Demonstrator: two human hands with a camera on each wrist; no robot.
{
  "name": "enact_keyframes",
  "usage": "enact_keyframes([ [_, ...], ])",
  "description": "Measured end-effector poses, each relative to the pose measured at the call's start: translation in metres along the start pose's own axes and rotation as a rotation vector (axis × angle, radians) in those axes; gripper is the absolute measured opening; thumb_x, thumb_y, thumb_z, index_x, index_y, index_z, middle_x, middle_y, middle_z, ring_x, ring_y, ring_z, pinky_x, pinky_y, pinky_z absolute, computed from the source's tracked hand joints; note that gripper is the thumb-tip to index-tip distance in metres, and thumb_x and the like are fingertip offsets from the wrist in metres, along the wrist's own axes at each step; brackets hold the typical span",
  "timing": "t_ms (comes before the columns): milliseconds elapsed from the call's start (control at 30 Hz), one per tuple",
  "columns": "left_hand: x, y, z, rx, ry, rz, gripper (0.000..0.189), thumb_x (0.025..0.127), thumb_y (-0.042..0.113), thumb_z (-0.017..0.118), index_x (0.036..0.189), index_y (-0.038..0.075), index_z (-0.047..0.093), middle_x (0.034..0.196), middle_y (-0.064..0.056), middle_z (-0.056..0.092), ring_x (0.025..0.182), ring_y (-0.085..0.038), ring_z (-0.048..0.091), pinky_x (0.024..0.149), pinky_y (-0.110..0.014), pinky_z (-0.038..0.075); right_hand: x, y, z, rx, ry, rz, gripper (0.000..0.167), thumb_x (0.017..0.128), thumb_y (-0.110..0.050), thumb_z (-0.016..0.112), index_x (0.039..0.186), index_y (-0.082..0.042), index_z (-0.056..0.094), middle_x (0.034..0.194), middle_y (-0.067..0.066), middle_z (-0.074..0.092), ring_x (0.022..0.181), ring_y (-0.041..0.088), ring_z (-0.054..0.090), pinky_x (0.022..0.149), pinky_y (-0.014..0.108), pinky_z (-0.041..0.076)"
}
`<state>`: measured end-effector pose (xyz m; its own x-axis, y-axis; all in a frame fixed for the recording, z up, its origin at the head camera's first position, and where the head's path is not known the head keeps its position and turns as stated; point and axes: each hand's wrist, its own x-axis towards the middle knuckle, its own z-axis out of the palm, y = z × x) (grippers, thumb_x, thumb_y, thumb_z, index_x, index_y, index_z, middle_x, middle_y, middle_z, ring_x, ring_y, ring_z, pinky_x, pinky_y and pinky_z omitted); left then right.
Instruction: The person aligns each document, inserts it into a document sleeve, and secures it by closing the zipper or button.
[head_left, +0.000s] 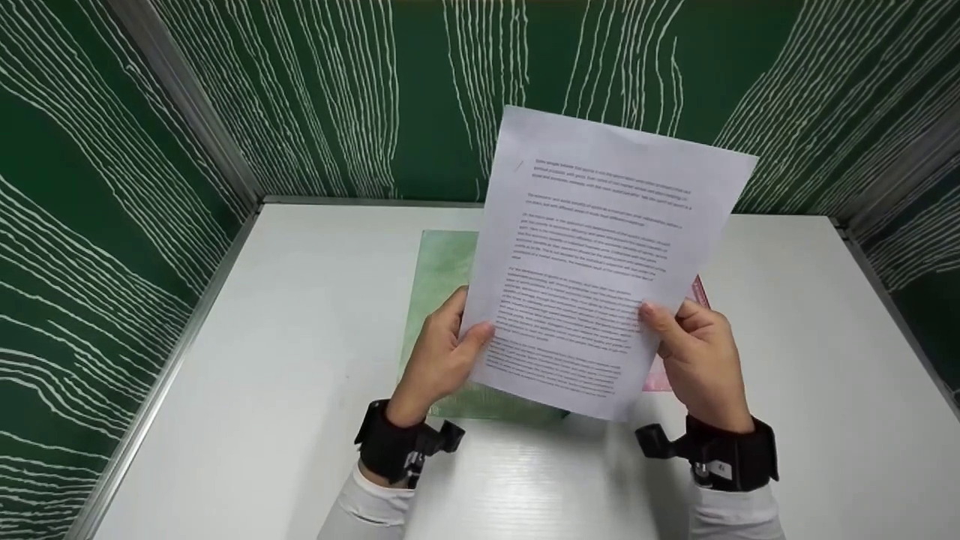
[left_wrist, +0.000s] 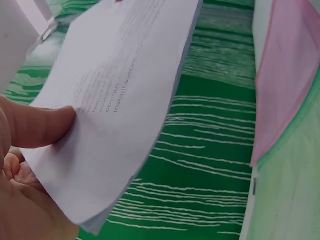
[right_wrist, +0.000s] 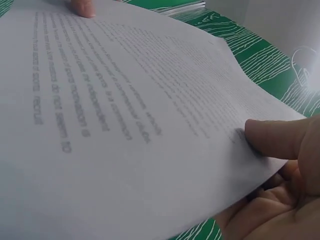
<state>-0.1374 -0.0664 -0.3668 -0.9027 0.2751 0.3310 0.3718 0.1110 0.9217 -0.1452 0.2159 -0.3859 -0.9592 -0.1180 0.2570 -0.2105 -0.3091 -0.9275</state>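
Observation:
Both hands hold up printed paper [head_left: 577,262], tilted, over the white table. Lines of black text cover its front, and a small slanted mark shows near its top left corner. At the paper's lower left edge, my left hand [head_left: 442,352] pinches it, thumb on the printed face and fingers behind. My right hand [head_left: 701,356] grips the right edge the same way. In the left wrist view, the edge of the paper [left_wrist: 125,140] shows more than one layer. Text on the paper [right_wrist: 125,90] runs up to the right thumb in the right wrist view.
A flat green rectangle [head_left: 442,262] lies on the white table [head_left: 247,360] behind the paper, partly hidden. Right of it, a pink flat item [head_left: 658,376] peeks out. Green walls [head_left: 420,90] with white wavy lines enclose the table at the back and sides.

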Motion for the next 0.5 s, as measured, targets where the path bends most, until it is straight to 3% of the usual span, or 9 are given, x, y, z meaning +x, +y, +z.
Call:
enact_keyframes([
  [100,0.001,-0.0016,-0.0008,-0.085,-0.02,-0.033,0.031,0.094,-0.001,0.044,0.124,-0.005,0.047,0.103,-0.022,0.064,0.084,-0.031,0.066,0.069,-0.042,0.053,-0.0009,-0.0013,-0.0022,0.055,-0.037,-0.025,0.029,0.093,0.002,0.045,0.116,0.018,0.051,0.108,0.019,0.065,0.091,0.027,0.066,0.075,0.033,0.053],
  [200,0.0016,-0.0028,-0.0004,-0.12,-0.025,-0.041,0.028,0.095,0.003,0.042,0.121,-0.006,0.049,0.098,-0.023,0.065,0.08,-0.033,0.066,0.066,-0.044,0.053,-0.0017,-0.0021,-0.005,0.029,-0.054,-0.055,0.028,0.092,0.005,0.044,0.115,0.021,0.05,0.108,0.021,0.064,0.09,0.029,0.066,0.075,0.033,0.053],
  [500,0.0036,-0.0072,0.0019,-0.014,0.043,-0.011,0.019,0.093,0.007,0.05,0.106,-0.006,0.057,0.087,-0.02,0.068,0.071,-0.03,0.067,0.059,-0.043,0.053,-0.0017,-0.0036,-0.0077,-0.182,0.078,-0.092,0.022,0.087,0.003,0.056,0.102,0.02,0.058,0.094,0.016,0.069,0.076,0.026,0.068,0.063,0.029,0.054],
])
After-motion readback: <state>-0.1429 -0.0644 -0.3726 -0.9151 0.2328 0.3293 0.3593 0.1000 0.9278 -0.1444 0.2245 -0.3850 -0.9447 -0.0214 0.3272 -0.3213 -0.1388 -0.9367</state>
